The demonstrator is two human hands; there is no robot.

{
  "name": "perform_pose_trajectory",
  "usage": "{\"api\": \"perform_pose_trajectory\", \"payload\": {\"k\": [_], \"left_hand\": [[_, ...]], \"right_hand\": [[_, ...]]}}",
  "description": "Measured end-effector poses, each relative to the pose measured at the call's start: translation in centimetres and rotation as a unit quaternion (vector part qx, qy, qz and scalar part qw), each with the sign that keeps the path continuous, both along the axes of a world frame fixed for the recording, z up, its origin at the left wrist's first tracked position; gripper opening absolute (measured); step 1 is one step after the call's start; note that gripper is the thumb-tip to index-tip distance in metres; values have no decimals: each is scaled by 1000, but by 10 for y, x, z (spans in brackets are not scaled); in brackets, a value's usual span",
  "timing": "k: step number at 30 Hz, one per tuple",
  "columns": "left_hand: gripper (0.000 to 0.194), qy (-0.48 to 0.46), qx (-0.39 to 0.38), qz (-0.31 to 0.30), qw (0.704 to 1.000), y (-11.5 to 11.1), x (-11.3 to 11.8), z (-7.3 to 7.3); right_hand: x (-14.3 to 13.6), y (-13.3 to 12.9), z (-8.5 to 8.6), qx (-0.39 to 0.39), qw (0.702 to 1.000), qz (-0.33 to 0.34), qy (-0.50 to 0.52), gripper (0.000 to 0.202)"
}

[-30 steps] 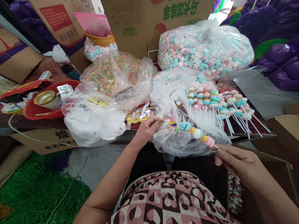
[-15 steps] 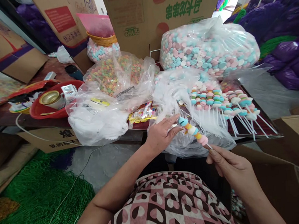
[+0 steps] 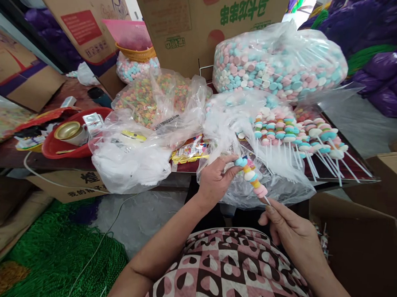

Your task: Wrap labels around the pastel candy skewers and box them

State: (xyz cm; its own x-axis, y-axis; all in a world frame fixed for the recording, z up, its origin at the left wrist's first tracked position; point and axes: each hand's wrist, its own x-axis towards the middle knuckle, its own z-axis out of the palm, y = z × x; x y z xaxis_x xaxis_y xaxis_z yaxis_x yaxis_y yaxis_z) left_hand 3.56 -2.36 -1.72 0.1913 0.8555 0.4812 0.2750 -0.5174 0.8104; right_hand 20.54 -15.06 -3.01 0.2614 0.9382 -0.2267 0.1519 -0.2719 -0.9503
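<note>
A marshmallow skewer [image 3: 251, 174] slants between my hands, with blue, white and pink marshmallows and yellow-orange pieces threaded on a thin white stick. My right hand [image 3: 286, 224] is closed on the bare lower end of the stick, just below the pink marshmallow. With thumb and forefinger, my left hand [image 3: 217, 178] pinches the blue marshmallow at the top end. Just beyond, finished-looking skewers [image 3: 274, 128] lie in a row on clear plastic, sticks toward me. More skewers [image 3: 322, 135] are heaped to their right.
A big clear bag of marshmallows [image 3: 279, 64] stands at the back. Left of it lies a bag of small coloured candies [image 3: 148, 99], then a red basin [image 3: 48, 147] with a metal bowl. A yellow packet [image 3: 189, 150] lies mid-table. An open cardboard box [image 3: 356, 245] stands at the lower right.
My right hand has moved left and slightly down with the stick, so the skewer hangs steeper. My left fingers have closed onto the top blue marshmallow.
</note>
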Motion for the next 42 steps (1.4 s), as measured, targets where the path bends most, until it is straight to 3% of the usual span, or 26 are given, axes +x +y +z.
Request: {"api": "perform_pose_trajectory", "payload": {"k": [5, 11, 19, 25, 32, 36, 42], "left_hand": [[23, 3, 18, -3, 1000, 1, 0, -2], [24, 16, 21, -81, 996, 12, -9, 3], [29, -45, -56, -87, 994, 9, -6, -8], [36, -40, -178, -164, 969, 16, -16, 3], [23, 6, -98, -133, 986, 16, -13, 4], [24, 9, -95, -128, 987, 15, -14, 0], [32, -14, -113, -153, 982, 11, -16, -8]], "right_hand": [[-12, 0, 2, -49, 997, 32, 54, 62], [-3, 0, 10, -107, 990, 55, 70, 63], [-14, 0, 13, -129, 978, 62, 152, 65], [-13, 0, 15, -143, 971, 75, 178, 65], [-16, 3, 15, -147, 966, 84, 197, 63], [-22, 9, 7, -122, 974, 115, 151, 61], [-15, 24, 6, -16, 988, 143, -63, 30]]}}
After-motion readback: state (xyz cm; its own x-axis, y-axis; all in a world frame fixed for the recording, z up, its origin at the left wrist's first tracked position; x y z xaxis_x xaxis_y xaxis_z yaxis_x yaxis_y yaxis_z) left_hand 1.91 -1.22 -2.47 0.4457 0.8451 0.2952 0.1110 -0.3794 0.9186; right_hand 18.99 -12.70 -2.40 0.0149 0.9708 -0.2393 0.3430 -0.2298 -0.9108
